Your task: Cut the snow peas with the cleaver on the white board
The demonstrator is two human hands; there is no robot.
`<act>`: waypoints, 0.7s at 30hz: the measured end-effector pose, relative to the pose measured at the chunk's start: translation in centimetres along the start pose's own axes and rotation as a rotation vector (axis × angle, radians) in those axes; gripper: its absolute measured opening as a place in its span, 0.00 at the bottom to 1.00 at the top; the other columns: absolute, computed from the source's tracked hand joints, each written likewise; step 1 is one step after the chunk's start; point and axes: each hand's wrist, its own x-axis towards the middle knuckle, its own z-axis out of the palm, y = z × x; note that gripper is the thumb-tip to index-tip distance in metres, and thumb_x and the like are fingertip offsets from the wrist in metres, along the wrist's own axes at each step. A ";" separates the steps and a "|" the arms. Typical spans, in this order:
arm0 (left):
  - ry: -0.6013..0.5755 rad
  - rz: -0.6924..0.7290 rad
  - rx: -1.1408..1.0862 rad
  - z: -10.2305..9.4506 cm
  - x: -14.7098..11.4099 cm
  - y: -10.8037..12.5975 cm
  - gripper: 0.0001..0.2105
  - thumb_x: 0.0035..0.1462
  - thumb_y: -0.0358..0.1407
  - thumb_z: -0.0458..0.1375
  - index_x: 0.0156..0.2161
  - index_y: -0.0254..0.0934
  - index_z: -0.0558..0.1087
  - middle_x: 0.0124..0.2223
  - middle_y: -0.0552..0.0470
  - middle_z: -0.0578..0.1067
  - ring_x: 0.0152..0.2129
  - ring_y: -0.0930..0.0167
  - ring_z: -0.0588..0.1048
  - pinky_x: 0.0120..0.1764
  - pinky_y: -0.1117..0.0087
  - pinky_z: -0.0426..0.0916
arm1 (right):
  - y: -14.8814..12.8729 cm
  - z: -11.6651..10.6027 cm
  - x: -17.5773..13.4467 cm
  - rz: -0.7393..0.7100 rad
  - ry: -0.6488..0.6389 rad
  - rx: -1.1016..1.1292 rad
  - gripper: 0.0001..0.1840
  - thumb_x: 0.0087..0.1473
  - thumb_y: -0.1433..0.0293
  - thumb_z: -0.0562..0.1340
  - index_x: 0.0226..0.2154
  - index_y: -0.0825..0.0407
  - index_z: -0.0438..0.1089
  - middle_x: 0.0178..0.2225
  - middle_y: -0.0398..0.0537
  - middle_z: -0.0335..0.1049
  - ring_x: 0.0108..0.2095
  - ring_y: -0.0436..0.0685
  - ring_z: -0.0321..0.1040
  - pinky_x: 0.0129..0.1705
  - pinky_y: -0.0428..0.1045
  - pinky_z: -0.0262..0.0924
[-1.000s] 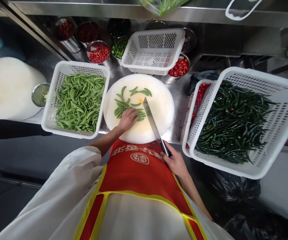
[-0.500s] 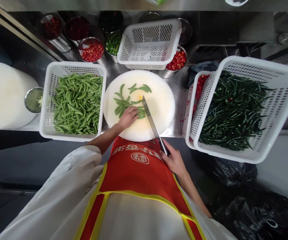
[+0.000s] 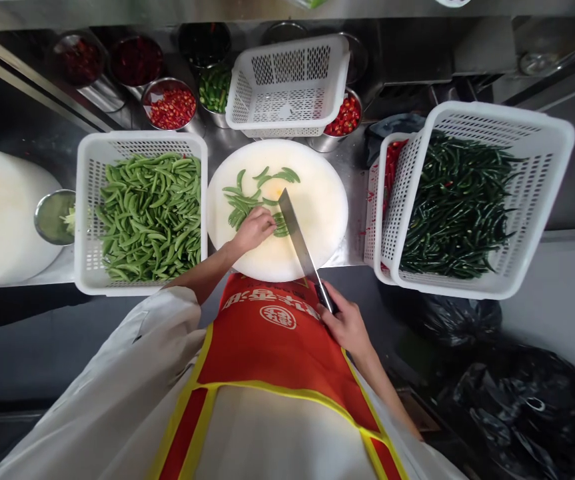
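Note:
My right hand [image 3: 346, 319] is wrapped round the black handle of a long kitchen knife [image 3: 297, 233]. Its blade lies slanted over the round white cutting board [image 3: 322, 173], tip pointing away from me. Just left of the blade, a short row of sugar snap peas [image 3: 280, 225] lies side by side. My left hand [image 3: 253, 230] is above the board beside that row, fingers curled together in a pinch; whatever is between the fingertips is too small to make out. More loose snap peas [image 3: 237, 200] are scattered on the board's left and far parts.
Left of the board stands a white basket [image 3: 81, 213] full of snap peas, with a metal bowl [image 3: 50, 217] beyond it. At right, a tilted basket [image 3: 542, 200] holds dark green chilies over another of red ones. Behind are metal pots of cut chilies [image 3: 172, 108] and a white basket [image 3: 287, 123].
My left hand has lifted off the snap peas and its fingers have curled into a pinch. The knife stays nearly where it was; the view has shifted slightly.

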 end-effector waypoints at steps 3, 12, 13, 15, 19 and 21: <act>-0.149 0.111 0.017 -0.4 0.6 0.0 0.04 0.62 0.38 0.62 0.39 0.40 0.77 0.46 0.47 0.75 0.49 0.62 0.71 0.55 0.58 0.68 | -0.6 0.3 -0.1 0.010 -0.021 -0.025 0.32 0.59 0.58 0.59 0.62 0.53 0.69 0.30 0.43 0.75 0.18 0.50 0.57 0.22 0.47 0.59; -0.227 0.164 0.031 -0.1 1.1 -0.1 0.06 0.64 0.37 0.59 0.39 0.41 0.78 0.46 0.46 0.75 0.51 0.61 0.69 0.56 0.57 0.66 | -1.8 -1.2 -0.7 -0.021 -0.076 -0.079 0.30 0.61 0.61 0.57 0.63 0.52 0.68 0.42 0.49 0.80 0.26 0.55 0.71 0.35 0.50 0.69; -0.232 0.163 0.034 -0.1 1.1 -0.1 0.07 0.64 0.38 0.58 0.39 0.41 0.78 0.46 0.46 0.75 0.51 0.61 0.70 0.56 0.57 0.67 | -2.0 -1.8 -0.9 -0.015 -0.090 -0.078 0.30 0.61 0.61 0.57 0.64 0.52 0.67 0.42 0.49 0.80 0.28 0.56 0.73 0.35 0.50 0.69; -0.237 0.162 0.038 -0.2 1.1 -0.1 0.07 0.65 0.38 0.58 0.39 0.41 0.78 0.46 0.46 0.75 0.51 0.61 0.70 0.56 0.57 0.67 | -2.3 -2.5 -1.0 0.003 -0.126 -0.080 0.31 0.61 0.62 0.57 0.64 0.52 0.66 0.41 0.49 0.81 0.29 0.58 0.75 0.34 0.50 0.69; -0.231 0.163 0.039 -0.1 1.1 -0.2 0.08 0.66 0.37 0.57 0.40 0.41 0.78 0.46 0.46 0.76 0.51 0.61 0.70 0.56 0.57 0.67 | -1.6 -1.2 0.8 -0.005 -0.126 -0.118 0.30 0.61 0.62 0.56 0.64 0.53 0.67 0.38 0.50 0.81 0.30 0.59 0.76 0.37 0.51 0.70; -0.224 0.166 0.046 0.1 1.0 -0.4 0.08 0.66 0.38 0.57 0.40 0.41 0.78 0.45 0.47 0.76 0.51 0.61 0.71 0.56 0.56 0.67 | -0.8 0.2 2.2 -0.038 -0.083 -0.147 0.30 0.60 0.61 0.56 0.62 0.53 0.68 0.40 0.51 0.81 0.32 0.60 0.77 0.40 0.52 0.70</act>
